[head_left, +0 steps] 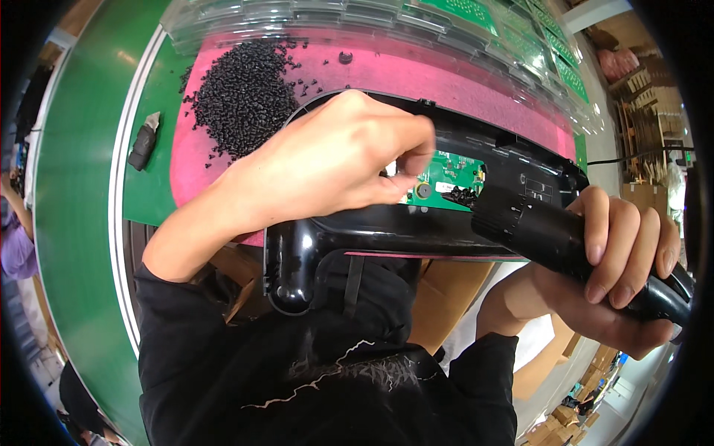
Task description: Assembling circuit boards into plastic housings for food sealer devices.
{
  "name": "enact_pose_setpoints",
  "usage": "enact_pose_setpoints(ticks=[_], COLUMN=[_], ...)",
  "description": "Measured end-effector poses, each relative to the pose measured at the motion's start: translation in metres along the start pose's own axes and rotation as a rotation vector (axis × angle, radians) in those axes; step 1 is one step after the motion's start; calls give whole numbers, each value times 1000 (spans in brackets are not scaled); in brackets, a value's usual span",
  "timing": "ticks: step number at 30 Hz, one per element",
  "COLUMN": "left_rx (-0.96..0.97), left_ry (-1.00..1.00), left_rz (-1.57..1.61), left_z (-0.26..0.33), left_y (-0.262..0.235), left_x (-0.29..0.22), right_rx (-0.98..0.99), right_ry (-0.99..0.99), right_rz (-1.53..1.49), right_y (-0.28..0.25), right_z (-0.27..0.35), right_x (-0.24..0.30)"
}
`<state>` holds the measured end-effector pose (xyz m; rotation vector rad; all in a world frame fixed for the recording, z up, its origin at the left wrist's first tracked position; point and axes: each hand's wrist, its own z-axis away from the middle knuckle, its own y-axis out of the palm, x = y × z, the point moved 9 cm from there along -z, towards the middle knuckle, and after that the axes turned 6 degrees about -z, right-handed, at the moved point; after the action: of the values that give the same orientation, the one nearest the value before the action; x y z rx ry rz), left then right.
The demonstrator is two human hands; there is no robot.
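Our R hand [621, 260] wrapped round screwdriver [543, 232], nose by board's [460, 169] right edge. L hand [357, 152] over board, thumb + finger pinched close; we can't tell if holding anything. Board in black case [424, 229]; screw pile [242, 97] left of board, prob. for quick reach.

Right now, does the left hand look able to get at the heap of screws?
Likely yes. The left hand is over the black casing, and the heap of screws lies largely uncovered on the pink mat, close by. I can't tell whether it holds something.
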<state>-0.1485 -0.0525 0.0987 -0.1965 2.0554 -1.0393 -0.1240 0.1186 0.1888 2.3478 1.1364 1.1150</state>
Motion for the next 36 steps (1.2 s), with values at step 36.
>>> enact_pose_setpoints(ticks=[36], left_rx=[-487], left_ry=[341], left_rz=[126], left_z=[18], left_y=[-46], left_x=[9], right_rx=[-93], right_ry=[214], right_rz=[315], right_y=[-52], right_z=[3], right_x=[-5])
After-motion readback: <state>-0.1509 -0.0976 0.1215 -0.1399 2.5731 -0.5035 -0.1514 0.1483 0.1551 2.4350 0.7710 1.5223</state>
